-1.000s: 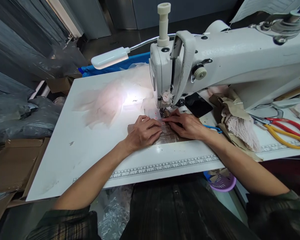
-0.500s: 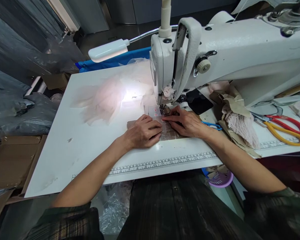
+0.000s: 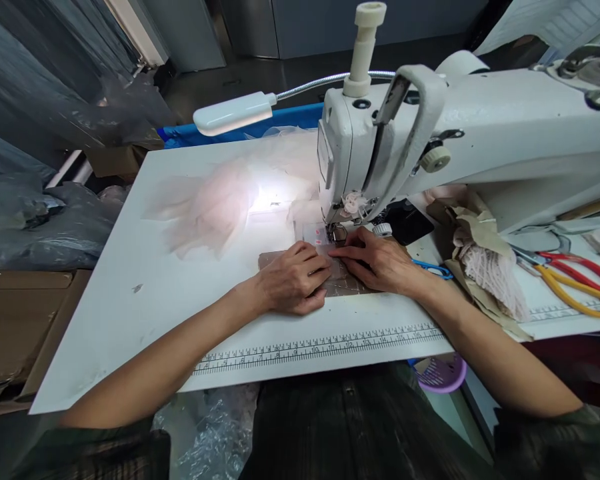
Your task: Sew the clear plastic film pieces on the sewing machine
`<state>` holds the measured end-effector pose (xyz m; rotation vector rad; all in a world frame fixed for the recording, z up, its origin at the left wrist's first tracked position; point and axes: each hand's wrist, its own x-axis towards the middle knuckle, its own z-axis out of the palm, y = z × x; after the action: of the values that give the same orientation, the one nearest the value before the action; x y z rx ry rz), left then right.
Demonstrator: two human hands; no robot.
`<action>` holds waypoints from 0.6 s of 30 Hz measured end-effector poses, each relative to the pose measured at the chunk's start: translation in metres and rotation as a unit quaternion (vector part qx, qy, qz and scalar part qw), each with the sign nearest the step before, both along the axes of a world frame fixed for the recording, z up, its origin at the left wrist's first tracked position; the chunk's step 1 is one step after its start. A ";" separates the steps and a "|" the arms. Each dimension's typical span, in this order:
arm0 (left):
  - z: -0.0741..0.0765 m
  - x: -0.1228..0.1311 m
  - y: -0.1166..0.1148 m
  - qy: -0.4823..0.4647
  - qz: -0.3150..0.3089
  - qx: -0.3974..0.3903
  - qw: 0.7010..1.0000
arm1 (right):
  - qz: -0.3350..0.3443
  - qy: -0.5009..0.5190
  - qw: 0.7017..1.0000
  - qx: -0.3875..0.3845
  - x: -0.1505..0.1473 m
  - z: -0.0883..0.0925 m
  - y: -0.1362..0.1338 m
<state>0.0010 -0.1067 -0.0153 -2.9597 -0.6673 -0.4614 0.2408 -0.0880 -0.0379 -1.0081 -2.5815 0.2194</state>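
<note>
My left hand (image 3: 295,277) rests on the table with its fingers bent and closed over the edge of a thin sheer fabric (image 3: 310,233) with small pink marks. From the other side my right hand (image 3: 380,260) lies with index finger stretched to the fabric and thumb apart, just in front of the presser foot (image 3: 337,232). Part of the fabric runs under the foot of the white sewing machine (image 3: 350,147). Beneath both hands is a brownish, see-through plate (image 3: 343,287). My hands hide part of the fabric.
Pale pink tulle (image 3: 220,207) is heaped left of the needle, under a lit lamp (image 3: 235,115). Scissors with red and yellow handles (image 3: 575,287), blue-handled snips (image 3: 433,268) and a lace bundle (image 3: 495,267) lie to the right. A ruler strip (image 3: 320,348) runs along the front edge.
The view has shifted, so the machine and table appear lower and further right. Both hands keep nearly the same place by the presser foot.
</note>
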 end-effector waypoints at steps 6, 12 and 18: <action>0.000 -0.004 0.007 0.032 0.011 -0.011 0.999 | -0.047 -0.050 0.997 0.024 -0.008 0.007 -0.001; 0.003 -0.004 0.012 0.043 0.027 -0.015 0.999 | -0.018 0.000 1.000 0.015 -0.006 0.008 -0.003; 0.002 -0.005 0.017 0.039 0.038 -0.020 0.998 | -0.022 0.005 1.000 0.014 -0.006 0.009 -0.004</action>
<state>-0.0036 -0.0894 -0.0131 -2.9595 -0.7872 -0.3276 0.2349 -0.0923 -0.0294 -1.0498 -2.5428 0.1752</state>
